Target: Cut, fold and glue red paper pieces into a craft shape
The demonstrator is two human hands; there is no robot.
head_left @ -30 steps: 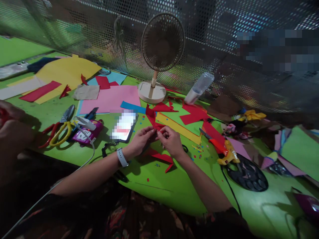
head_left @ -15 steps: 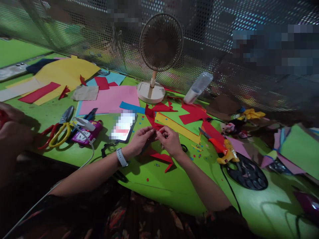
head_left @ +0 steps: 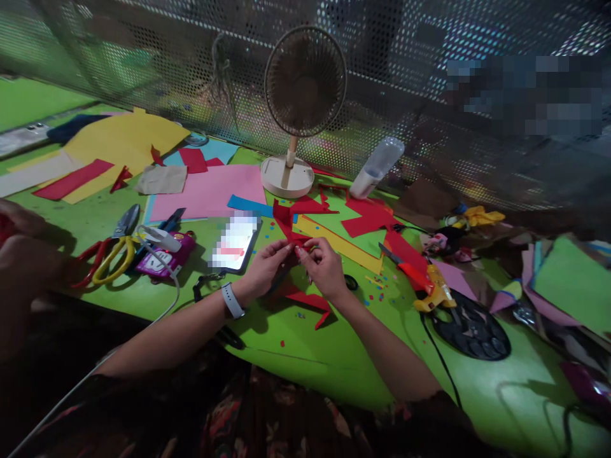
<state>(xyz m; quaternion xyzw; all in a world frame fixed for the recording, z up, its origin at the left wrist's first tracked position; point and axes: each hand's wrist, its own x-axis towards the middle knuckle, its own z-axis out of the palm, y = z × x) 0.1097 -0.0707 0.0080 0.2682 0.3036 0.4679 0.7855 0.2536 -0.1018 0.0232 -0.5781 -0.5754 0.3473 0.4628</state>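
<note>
My left hand (head_left: 265, 266), with a white watch on its wrist, and my right hand (head_left: 324, 267) meet over the green table (head_left: 334, 356). Both pinch a small piece of red paper (head_left: 292, 238) between their fingertips, just above the table. Red paper offcuts (head_left: 310, 300) lie under my hands. A phone (head_left: 235, 243) lies just left of my left hand.
A small desk fan (head_left: 298, 102) stands behind, before a perforated metal screen. Yellow-handled scissors (head_left: 111, 254) and a purple pouch (head_left: 165, 257) lie left. A glue gun (head_left: 424, 283) and black mat (head_left: 470, 331) lie right. Coloured paper sheets lie around. Another person's hand (head_left: 23, 261) is at far left.
My hands stay together on the red paper, with only slight finger movement. The view has shifted a little.
</note>
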